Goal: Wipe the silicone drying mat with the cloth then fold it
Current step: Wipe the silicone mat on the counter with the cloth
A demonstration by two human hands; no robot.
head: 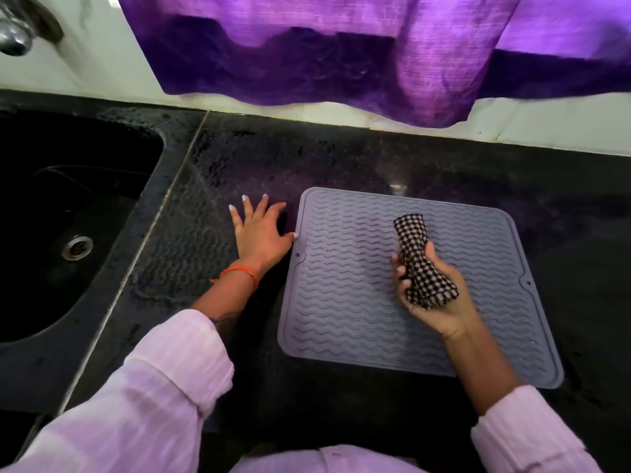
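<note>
Risk sits mostly with the silicone drying mat (358,302) itself, which lies flat and unfolded on the dark stone counter (259,155), to the right of the sink (68,216), turned a little askew to the counter's edge. Only the head view is given, so everything is judged from there.

The right hand (432,285) is raised above the middle of the mat, palm turned up, fingers curled round the checked cloth (421,261), which is bunched into a roll with one end standing out past the thumb. Whether the cloth's far end touches the ribbed surface cannot be told; it looks lifted clear.

The left hand (261,230) is spread flat and empty on the counter just beside the mat's left edge, its thumb tip touching or almost touching that edge near the small corner hole. It does not press the mat down.

From here the likely trouble is the mat sliding or rucking when the wiping stroke lands, since nothing pins it and the counter looks glossy, perhaps damp. A bunched cloth would also ride over the wavy ridges and leave moisture in the channels, so it wants opening out first. A stroke pushed leftwards could shove the mat into the left hand. The purple curtain (341,52) hangs well behind and seems out of harm's way.
</note>
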